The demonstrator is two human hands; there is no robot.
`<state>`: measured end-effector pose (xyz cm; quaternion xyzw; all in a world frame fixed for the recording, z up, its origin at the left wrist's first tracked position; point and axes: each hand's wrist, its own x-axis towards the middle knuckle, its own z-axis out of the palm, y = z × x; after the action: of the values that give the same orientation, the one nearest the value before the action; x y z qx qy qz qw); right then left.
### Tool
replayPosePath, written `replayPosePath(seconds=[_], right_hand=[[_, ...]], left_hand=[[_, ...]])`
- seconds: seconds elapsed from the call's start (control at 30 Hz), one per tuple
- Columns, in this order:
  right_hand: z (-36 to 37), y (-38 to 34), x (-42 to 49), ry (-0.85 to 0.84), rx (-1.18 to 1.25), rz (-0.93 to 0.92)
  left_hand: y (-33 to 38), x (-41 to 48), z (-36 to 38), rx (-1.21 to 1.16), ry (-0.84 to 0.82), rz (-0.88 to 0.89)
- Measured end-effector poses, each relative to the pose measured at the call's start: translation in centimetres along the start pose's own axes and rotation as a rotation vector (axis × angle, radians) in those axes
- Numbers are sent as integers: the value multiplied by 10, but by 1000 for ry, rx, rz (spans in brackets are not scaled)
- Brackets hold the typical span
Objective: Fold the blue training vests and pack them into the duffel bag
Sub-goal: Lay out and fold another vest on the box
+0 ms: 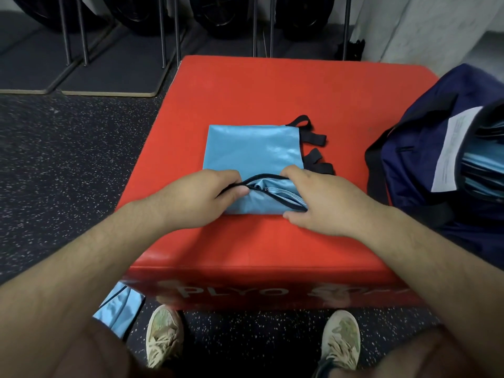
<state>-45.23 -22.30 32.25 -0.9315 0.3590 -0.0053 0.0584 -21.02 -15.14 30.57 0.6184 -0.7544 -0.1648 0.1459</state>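
Here, nearest the person's feet, a spare blue vest (pixel 120 309) hangs beside the left leg, below the front edge of the red plyo box (pixel 272 91). On top of the box, toward its near side, both hands work the vest being folded (pixel 251 148). The left hand (pixel 201 197) has its grip closed on the black-trimmed edge at the near left, pinching it between thumb and curled fingers. The right hand (pixel 321 203) grips the near right corner, thumb under the hem and fingers over the fold. The vest lies flat and roughly rectangular, its long axis running straight away from the person, with black straps (pixel 313 137) sticking out along its far right side. The near end looks set to be turned over onto the far half. The duffel bag (pixel 414 148) sits to the right, against the box's right edge, with folded blue vests (pixel 480 165) already showing in its opening. It is nearer the right hand, so the packing move would probably go rightward.
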Motion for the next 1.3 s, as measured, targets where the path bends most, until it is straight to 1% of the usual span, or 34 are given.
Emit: replayPosePath(seconds=[0.13, 0.17, 0.23, 0.3, 0.37, 0.47, 0.53, 0.57, 0.6, 0.67, 0.73, 0.77, 0.83, 0.9, 1.0, 1.07, 1.2, 1.23, 1.3], right_hand=[[2, 14, 1, 92, 206, -50], [0, 18, 1, 108, 240, -60], [-4, 22, 0, 98, 287, -46], [-5, 26, 0, 38, 340, -3], [-10, 27, -1, -64, 429, 27], [-17, 29, -4, -220, 580, -6], [-21, 33, -6, -279, 636, -24], [-24, 32, -7, -286, 676, -14], [-24, 32, -6, -271, 714, 0], [-20, 29, -1, -184, 717, 59], [-13, 30, 10, -80, 625, 122], [-10, 31, 15, -30, 571, 151], [-7, 29, 25, 54, 490, 213], [-2, 28, 36, 117, 445, 257], [8, 31, 54, 178, 402, 272], [15, 35, 62, 186, 395, 279], [25, 39, 70, 187, 347, 301], [26, 39, 72, 192, 342, 312], [30, 41, 76, 201, 330, 316]], left_hand=[[-1, 0, -5, 4, 51, -33], [-1, 0, -8, -2, 44, -47], [-2, -1, -16, -59, -23, -98], [-4, -3, -24, -168, -112, -154], [-8, -4, -30, -282, -168, -175], [-9, -7, -38, -505, -273, -192], [-8, -10, -43, -597, -350, -213], [-8, -10, -43, -631, -357, -230], [-8, -10, -43, -663, -329, -256], [-8, -4, -40, -687, -178, -318], [-9, 6, -36, -614, 9, -364], [-11, 12, -34, -559, 78, -379], [-15, 24, -28, -485, 159, -414], [-19, 34, -22, -424, 204, -453], [-26, 47, -13, -337, 244, -508], [-31, 53, -10, -266, 256, -529], [-36, 60, 2, -117, 288, -509], [-34, 59, 6, -51, 327, -495], [-26, 58, 16, 226, 444, -404]])
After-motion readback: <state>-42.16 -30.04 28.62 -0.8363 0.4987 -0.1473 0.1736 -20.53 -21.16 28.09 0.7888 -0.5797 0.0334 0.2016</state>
